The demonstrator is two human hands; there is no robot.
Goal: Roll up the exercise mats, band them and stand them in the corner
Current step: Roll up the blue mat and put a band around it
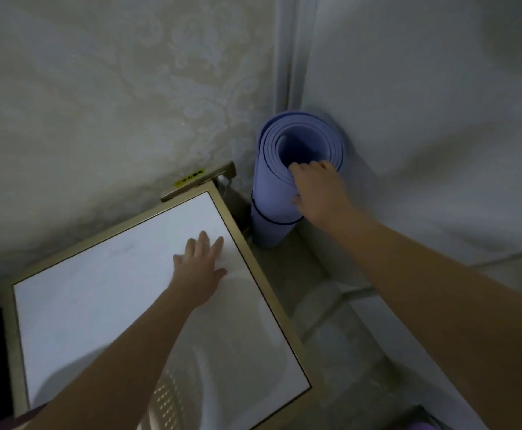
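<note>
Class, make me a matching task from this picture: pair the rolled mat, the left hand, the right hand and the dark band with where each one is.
Column one:
1. rolled mat
2. left hand
3. right hand
4. dark band

Column two:
A. flat on the white tabletop
B. gripping the roll's top rim
C. upright in the corner
D. wrapped around the roll

Pairs: 1-C, 2-A, 3-B, 4-D.

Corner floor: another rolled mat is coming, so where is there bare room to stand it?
Bare floor lies right of the table, in front of the purple mat held by the right hand. The gap between mat and table is tight.
</note>
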